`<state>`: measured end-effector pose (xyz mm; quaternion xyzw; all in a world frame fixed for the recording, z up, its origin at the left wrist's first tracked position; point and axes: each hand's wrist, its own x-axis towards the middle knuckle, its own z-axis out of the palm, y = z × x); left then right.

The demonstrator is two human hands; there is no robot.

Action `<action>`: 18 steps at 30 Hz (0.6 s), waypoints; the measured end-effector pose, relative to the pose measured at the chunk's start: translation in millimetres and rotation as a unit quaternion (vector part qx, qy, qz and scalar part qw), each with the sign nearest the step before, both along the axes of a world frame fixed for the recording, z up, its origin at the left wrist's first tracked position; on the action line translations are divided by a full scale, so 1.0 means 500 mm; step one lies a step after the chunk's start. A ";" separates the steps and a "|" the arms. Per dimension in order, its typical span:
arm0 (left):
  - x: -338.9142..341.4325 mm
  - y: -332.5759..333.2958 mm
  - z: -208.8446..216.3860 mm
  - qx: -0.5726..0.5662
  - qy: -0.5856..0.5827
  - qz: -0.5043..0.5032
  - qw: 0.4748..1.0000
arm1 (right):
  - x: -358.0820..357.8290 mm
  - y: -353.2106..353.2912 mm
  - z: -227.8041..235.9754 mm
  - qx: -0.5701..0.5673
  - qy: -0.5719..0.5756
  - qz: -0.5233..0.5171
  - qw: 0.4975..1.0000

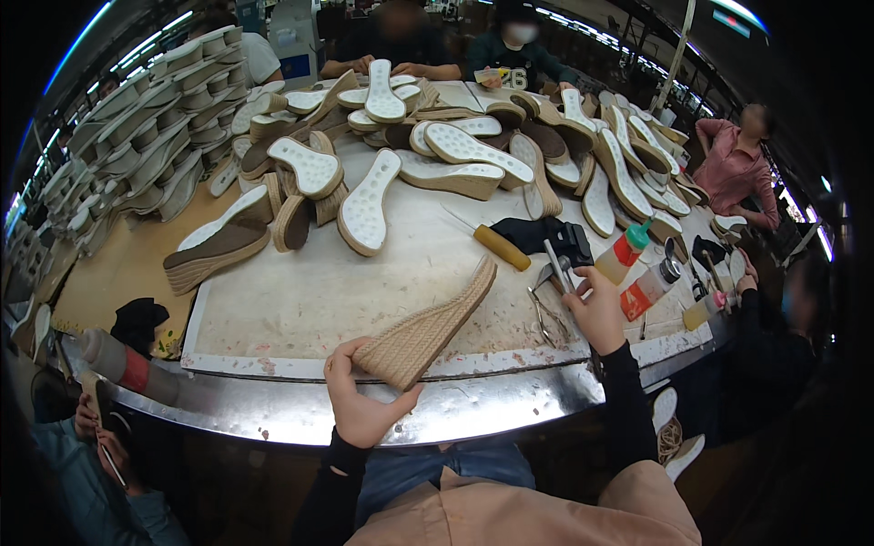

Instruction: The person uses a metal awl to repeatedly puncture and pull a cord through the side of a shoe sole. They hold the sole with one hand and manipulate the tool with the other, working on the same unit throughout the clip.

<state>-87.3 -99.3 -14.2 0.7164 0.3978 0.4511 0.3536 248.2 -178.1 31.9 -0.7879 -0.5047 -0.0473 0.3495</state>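
Observation:
My left hand (362,400) is closed around the thick heel end of a woven, straw-coloured wedge sole (423,337). The sole's thin toe end points up and away to the right, over the worn white table board. My right hand (599,311) pinches a slim silver rod-shaped tool (555,264) at the right of the board; its exact kind is unclear. Beside that hand lie metal pliers (544,318) and a black cloth-like bundle (537,237). An awl with a yellow handle (503,247) rests just beyond them.
Many wedge soles with white dimpled tops (478,153) are heaped across the far table. Stacked soles (155,136) rise at the left. Bottles with a green tip (624,252) and red label (650,289) stand at the right. The table has a metal front edge (492,409). Several people work around it.

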 end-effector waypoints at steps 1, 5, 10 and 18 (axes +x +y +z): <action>-0.005 0.003 0.000 -0.009 -0.051 -0.018 0.998 | -0.007 -0.003 -0.004 0.025 -0.013 0.002 1.000; -0.027 0.003 0.015 -0.024 -0.197 -0.065 0.978 | -0.057 -0.009 -0.023 -0.003 -0.080 0.059 0.995; -0.053 0.012 0.071 -0.036 -0.453 -0.066 0.888 | -0.090 -0.005 -0.054 0.000 -0.125 0.064 0.990; -0.038 0.026 0.134 -0.057 -0.526 0.019 0.849 | -0.096 -0.016 -0.066 0.086 0.069 0.095 0.989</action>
